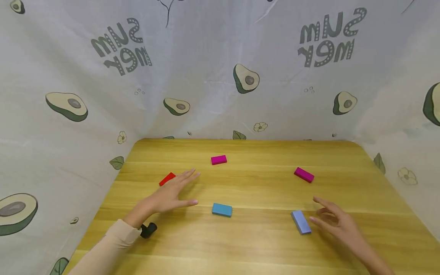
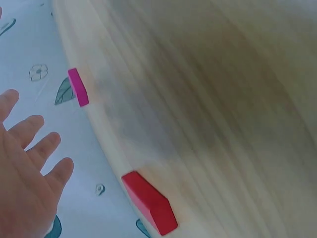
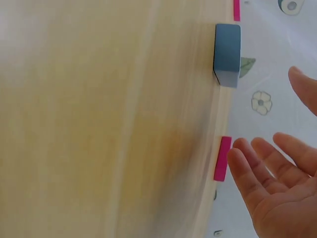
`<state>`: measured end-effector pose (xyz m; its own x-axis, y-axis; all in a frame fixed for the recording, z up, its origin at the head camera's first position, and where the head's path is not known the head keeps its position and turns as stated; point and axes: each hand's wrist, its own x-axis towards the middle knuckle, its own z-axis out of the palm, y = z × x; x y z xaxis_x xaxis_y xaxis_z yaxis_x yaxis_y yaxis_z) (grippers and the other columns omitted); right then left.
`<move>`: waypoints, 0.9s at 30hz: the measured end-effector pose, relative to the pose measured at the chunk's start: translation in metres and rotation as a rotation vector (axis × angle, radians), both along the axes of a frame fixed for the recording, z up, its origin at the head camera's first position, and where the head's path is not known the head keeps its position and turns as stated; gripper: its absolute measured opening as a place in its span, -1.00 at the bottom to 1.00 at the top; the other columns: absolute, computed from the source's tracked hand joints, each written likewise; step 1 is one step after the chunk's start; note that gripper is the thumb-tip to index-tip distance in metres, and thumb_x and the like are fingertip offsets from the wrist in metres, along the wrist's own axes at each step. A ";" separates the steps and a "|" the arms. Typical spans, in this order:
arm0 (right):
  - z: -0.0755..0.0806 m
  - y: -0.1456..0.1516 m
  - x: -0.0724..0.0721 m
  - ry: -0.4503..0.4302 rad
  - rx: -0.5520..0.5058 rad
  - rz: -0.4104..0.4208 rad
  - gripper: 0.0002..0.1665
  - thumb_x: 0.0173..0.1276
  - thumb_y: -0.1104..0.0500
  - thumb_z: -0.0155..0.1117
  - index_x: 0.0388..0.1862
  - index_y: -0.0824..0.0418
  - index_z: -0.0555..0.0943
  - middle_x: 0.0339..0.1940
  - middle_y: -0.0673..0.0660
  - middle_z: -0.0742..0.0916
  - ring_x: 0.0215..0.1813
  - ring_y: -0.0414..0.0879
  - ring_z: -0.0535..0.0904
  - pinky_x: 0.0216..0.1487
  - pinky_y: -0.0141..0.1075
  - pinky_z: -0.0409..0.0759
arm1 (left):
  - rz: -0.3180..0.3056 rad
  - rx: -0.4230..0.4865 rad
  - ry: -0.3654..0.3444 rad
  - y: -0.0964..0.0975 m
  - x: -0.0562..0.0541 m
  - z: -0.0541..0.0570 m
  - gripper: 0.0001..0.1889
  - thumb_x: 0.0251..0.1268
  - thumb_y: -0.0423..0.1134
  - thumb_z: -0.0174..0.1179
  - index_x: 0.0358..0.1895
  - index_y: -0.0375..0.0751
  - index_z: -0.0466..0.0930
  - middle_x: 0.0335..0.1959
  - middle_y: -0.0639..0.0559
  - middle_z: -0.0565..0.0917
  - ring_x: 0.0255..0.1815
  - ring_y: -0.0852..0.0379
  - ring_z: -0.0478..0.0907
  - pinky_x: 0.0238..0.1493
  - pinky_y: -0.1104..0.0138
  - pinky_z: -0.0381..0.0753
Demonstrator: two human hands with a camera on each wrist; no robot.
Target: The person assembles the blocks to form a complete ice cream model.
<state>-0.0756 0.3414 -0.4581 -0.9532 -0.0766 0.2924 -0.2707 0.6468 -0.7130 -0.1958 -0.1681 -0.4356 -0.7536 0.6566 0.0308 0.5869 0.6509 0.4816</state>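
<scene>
My left hand point(image 1: 167, 197) hovers over the left part of the table with fingers spread and nothing in them. Just beyond it lies a red block point(image 1: 167, 178), partly covered by the hand in the head view; the left wrist view shows the red block point(image 2: 149, 202) whole. To the right of my left thumb is a blue block point(image 1: 222, 210). My right hand point(image 1: 338, 224) is held loosely bent beside a periwinkle block point(image 1: 301, 222), thumb pointing toward it, holding nothing. In the right wrist view, the periwinkle block point(image 3: 228, 52) stands apart from the fingers.
Two magenta blocks lie farther back: one magenta block point(image 1: 219, 160) near the middle, the other magenta block point(image 1: 304, 175) at the right. A wooden table point(image 1: 261, 244) carries everything. White cloth point(image 1: 213, 49) with avocado prints hangs behind and at both sides.
</scene>
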 end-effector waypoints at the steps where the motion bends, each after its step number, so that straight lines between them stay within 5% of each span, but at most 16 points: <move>1: -0.001 -0.001 0.000 0.006 -0.014 0.004 -0.28 0.18 0.39 0.49 0.31 0.47 0.46 0.12 -0.46 0.50 -0.08 -0.42 0.57 -0.05 -0.69 0.48 | -0.011 0.000 -0.006 0.002 0.000 -0.001 -0.07 0.30 0.38 0.13 0.62 0.22 -0.08 0.63 0.12 -0.09 0.59 -0.10 -0.06 0.44 -0.20 0.10; 7: -0.003 -0.005 -0.004 -0.013 -0.080 0.046 -0.35 0.11 0.48 0.48 0.22 0.53 0.51 -0.07 -0.19 0.67 -0.18 -0.31 0.65 -0.14 -0.58 0.59 | -0.088 0.005 -0.044 0.016 -0.001 -0.005 -0.08 0.32 0.33 0.15 0.63 0.11 -0.03 0.61 -0.01 0.03 0.57 -0.14 0.01 0.43 -0.18 0.14; 18: -0.003 -0.012 -0.002 -0.171 -0.115 0.011 -0.39 0.16 0.43 0.48 0.17 0.62 0.50 -0.11 0.36 0.71 -0.23 -0.30 0.64 -0.19 -0.53 0.62 | -0.134 0.083 -0.207 0.037 0.003 -0.016 -0.17 0.31 0.18 0.28 0.58 0.06 0.16 0.53 0.13 0.19 0.53 0.05 0.07 0.44 -0.04 0.21; 27: -0.009 -0.015 -0.001 -0.243 -0.163 0.011 -0.44 0.17 0.47 0.45 0.13 0.67 0.51 -0.23 0.18 0.72 -0.31 -0.28 0.60 -0.28 -0.49 0.62 | -0.166 0.117 -0.228 0.045 0.005 -0.025 -0.25 0.35 0.03 0.31 0.52 -0.12 0.26 0.35 0.04 0.40 0.28 0.10 0.41 0.32 0.12 0.44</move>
